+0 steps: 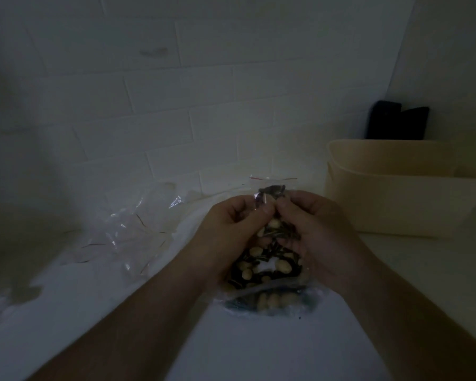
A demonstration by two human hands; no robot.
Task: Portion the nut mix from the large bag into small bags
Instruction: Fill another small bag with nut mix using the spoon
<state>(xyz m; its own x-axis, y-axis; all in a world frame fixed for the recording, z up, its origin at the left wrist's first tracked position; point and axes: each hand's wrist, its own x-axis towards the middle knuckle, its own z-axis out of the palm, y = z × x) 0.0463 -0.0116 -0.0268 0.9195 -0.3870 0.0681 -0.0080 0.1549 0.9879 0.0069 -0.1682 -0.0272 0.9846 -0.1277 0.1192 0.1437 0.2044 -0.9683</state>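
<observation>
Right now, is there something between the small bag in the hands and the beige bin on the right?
Nothing visible. The small bag is held by both hands above the large bag; only bare counter lies before the beige bin.

Readable text: none in this dim view.
Clear bags [138,229]: no print legible.
Beige bin [396,193]: plain, no label visible.

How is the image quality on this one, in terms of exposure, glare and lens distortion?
Head view: badly underexposed and dim all over, with a dark shadow down the left wall; the nut mix between the left hand and right hand is murky; small glints of glare on the empty clear bags; wide-angle lens bends the tile lines; the black object behind the beige bin shows no detail.
</observation>
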